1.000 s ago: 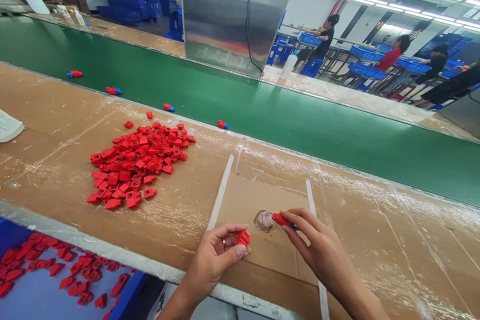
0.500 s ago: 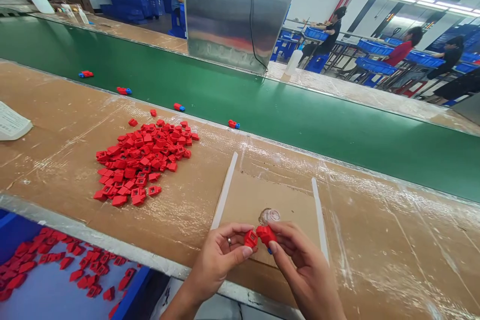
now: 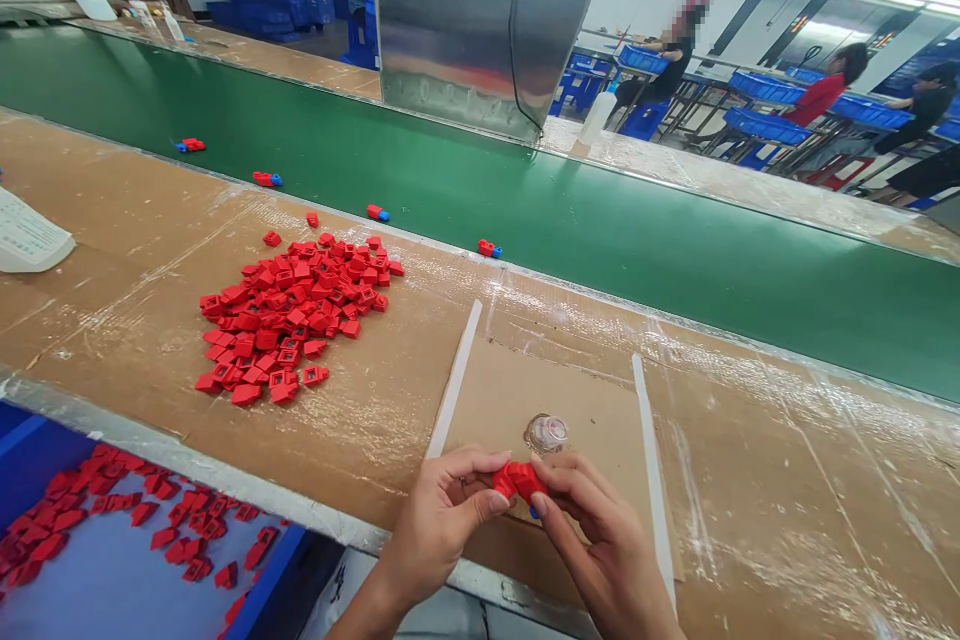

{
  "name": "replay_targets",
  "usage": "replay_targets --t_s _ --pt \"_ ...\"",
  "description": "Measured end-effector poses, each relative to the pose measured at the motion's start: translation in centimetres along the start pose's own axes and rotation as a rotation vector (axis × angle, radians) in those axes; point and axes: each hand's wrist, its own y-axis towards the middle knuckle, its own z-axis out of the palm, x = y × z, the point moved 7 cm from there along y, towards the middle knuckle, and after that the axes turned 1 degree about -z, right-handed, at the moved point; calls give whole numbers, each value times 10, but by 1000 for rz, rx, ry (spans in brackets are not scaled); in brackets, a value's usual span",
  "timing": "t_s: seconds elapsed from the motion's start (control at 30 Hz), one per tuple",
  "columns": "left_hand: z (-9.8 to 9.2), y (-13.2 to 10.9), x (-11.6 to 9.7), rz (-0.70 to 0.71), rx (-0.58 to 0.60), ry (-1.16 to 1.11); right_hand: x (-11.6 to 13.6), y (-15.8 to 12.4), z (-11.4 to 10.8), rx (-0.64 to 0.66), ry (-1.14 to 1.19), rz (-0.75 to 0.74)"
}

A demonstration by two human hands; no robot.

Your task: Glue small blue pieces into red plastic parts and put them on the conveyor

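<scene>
My left hand (image 3: 442, 520) pinches a small red plastic piece (image 3: 504, 483) between thumb and fingers. Pressed against it is a second red piece (image 3: 529, 482) with a bit of blue at its lower end, which my right hand (image 3: 592, 530) grips. The two pieces touch, though fingertips cover part of the joint. Just beyond my hands, a small clear round dish (image 3: 550, 432) sits on a cardboard sheet (image 3: 502, 380) edged by white strips. To the left lies a heap of red plastic pieces (image 3: 292, 310).
A green conveyor belt (image 3: 675, 220) crosses behind the bench, carrying several red-and-blue pieces (image 3: 490, 248). At lower left, a blue bin (image 3: 262, 570) contains more red pieces. A metal panel (image 3: 480, 30) stands beyond the belt; people sit at far tables with blue baskets (image 3: 765, 125).
The two red pieces, apart before, are now pressed together between my hands. The view has shifted slightly, and the pieces on the belt appear a little further right.
</scene>
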Motion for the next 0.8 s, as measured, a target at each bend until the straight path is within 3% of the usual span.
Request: replay_targets --t_s 0.13,0.63,0.73,0.8 --pt "2 -1 -4 22 1 58 0 -3 0 45 -47 -1" --pt "7 -3 -2 25 22 316 1 -8 6 -71 -131 -48" --pt "15 -5 -1 -7 63 298 -2 -14 -4 -78 -117 -30" --pt "16 -8 1 -77 107 278 -2 -25 -22 -134 -179 -25"
